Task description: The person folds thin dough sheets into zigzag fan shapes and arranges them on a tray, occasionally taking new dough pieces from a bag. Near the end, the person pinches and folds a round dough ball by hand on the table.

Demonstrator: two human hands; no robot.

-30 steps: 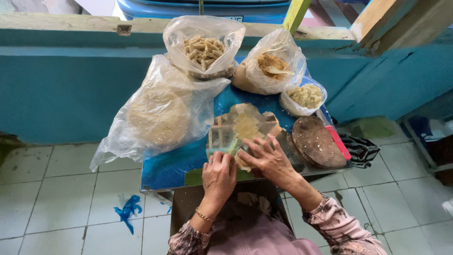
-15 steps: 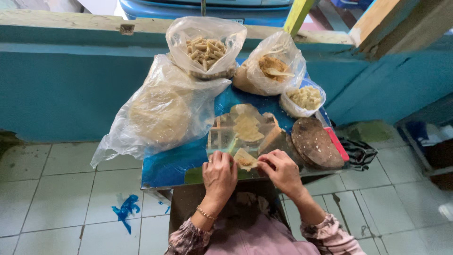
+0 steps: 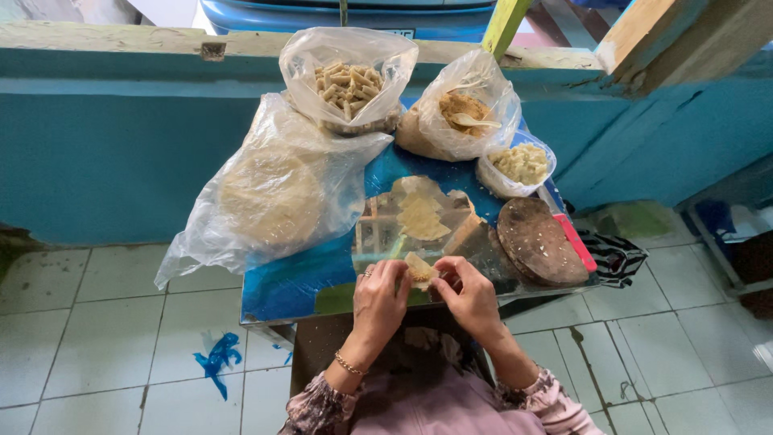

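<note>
Pale yellow wrapper (image 3: 419, 267) — thin, folded, pinched between both hands' fingers (image 3: 400, 274)

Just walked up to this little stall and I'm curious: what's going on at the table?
A person seated at a small blue table has both hands together at its near edge, the left hand and right hand pinching a thin pale wrapper between them. More wrappers lie stacked just beyond. A large clear bag of round sheets sits on the left, and bags of stick-shaped pieces and fillings stand at the back. A round wooden board lies at the right.
</note>
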